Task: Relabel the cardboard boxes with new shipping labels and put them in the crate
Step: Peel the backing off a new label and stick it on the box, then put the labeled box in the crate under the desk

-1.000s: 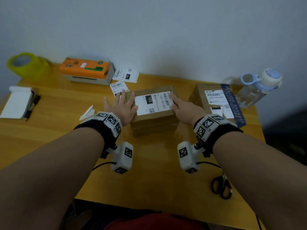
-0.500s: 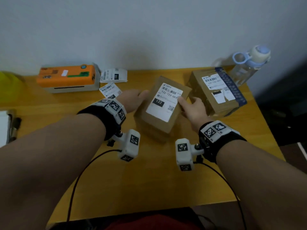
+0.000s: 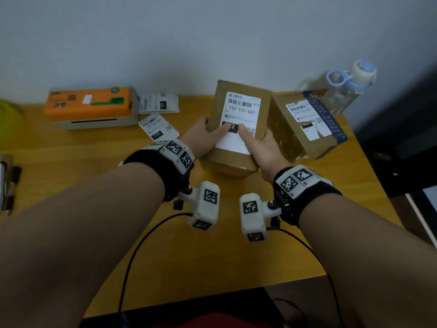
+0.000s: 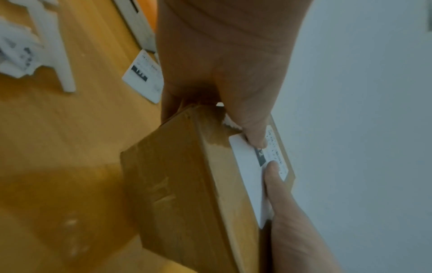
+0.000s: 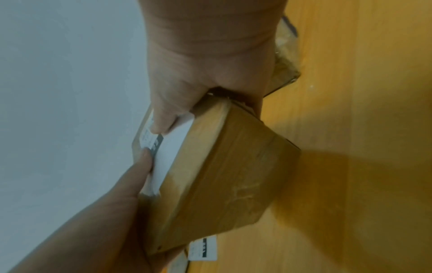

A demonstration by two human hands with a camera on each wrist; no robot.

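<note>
I hold a brown cardboard box [image 3: 233,165] off the wooden table, tilted up toward me, with a white shipping label [image 3: 243,107] reading 122-122-C07 on its top face. My left hand [image 3: 208,133] grips the box's left side, thumb on the label. My right hand [image 3: 255,140] grips the right side, its thumb also pressing the label. In the left wrist view the box [image 4: 182,184] hangs below my left hand [image 4: 222,73]. The right wrist view shows the box [image 5: 222,175] under my right hand [image 5: 205,64]. No crate is in view.
A second labelled box [image 3: 305,124] stands just right of the held one. An orange label printer [image 3: 92,107] sits at the back left, with two loose labels [image 3: 158,126] beside it. A water bottle [image 3: 343,88] stands at the back right. The table edge [image 3: 378,185] is close on the right.
The box lay flat on the table with my hands at its sides. It has been lifted and turned a quarter turn, and both thumbs now lie on the label.
</note>
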